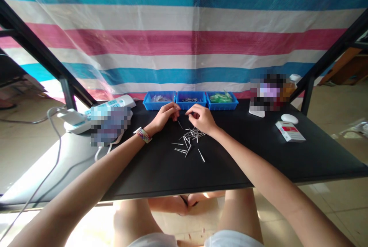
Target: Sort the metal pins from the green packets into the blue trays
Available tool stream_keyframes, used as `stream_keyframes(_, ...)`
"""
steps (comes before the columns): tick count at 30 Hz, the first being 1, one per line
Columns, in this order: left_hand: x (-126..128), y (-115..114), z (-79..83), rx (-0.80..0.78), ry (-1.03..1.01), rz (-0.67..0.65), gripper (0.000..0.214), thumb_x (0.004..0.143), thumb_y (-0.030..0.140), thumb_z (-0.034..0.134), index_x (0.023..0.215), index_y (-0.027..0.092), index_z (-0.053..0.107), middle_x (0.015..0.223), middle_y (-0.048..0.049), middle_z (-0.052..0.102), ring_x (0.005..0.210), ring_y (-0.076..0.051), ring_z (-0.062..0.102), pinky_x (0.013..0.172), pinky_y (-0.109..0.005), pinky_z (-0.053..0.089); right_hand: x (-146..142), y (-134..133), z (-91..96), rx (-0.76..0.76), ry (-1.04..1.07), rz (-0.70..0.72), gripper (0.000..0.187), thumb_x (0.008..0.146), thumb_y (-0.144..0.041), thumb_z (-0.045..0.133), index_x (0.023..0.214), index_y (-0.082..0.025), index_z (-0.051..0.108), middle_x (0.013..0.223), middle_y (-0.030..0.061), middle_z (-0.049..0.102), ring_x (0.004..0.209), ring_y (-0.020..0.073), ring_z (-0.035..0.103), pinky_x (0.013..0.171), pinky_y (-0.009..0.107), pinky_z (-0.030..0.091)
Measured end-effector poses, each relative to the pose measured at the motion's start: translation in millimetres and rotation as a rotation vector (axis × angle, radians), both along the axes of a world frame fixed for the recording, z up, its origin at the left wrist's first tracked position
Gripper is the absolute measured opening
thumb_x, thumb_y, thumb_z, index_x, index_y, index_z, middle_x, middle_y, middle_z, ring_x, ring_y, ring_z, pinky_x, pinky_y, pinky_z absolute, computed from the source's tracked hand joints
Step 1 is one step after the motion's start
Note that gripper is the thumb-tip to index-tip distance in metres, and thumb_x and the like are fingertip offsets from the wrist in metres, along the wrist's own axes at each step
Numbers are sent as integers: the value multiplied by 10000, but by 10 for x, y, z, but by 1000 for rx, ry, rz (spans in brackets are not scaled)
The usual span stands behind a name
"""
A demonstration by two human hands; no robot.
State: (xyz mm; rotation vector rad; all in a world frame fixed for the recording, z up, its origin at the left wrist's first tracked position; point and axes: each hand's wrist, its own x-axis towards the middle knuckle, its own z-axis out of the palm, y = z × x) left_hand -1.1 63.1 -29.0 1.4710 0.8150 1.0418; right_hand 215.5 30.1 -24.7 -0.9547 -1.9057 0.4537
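My left hand (166, 117), with a woven bracelet on the wrist, is closed with curled fingers just in front of the bins. One blind rivet (179, 124) shows right below its fingertips; whether they touch it I cannot tell. Opposite it, my right hand (202, 118) has thumb and forefinger bent together above the table. Anything between its fingertips is too small to make out. Under and beside the right hand lies a loose pile of silvery blind rivets (197, 134). Several more are scattered nearer me, among them a single rivet (201, 155).
Three blue bins stand in a row: a left bin (159, 106) with clear plastic bags, a middle bin (191, 105) with rivets, a right bin (222, 106) with green packets. Power strip (125, 102) and cables lie left. A small box (290, 132) and white mouse (289, 119) lie right.
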Motion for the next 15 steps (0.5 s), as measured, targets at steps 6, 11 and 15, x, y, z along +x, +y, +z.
stream_keyframes(6,2,-2,7,3,-21,34,224,883,373,669,956,165,636,726,6,607,554,-108,518,512,-232,407,-182,-164,38,93,-373,155,241,954,-198,702,1163,-251,811,1030,69,701,1002,237,592,977,397,500)
stream_keyframes(11,14,-14,28,6,-18,39,231,873,375,679,950,161,639,711,8,609,538,-110,522,514,-243,421,-124,-119,89,182,-484,216,387,978,-44,568,1202,-254,804,1167,74,749,1137,262,570,1016,437,468)
stream_keyframes(15,14,-7,30,3,-14,61,237,871,380,680,948,160,637,695,14,609,522,-108,530,510,-243,408,-77,-76,61,183,-527,279,498,902,70,567,1197,-256,802,1255,59,755,1215,259,563,1030,443,449)
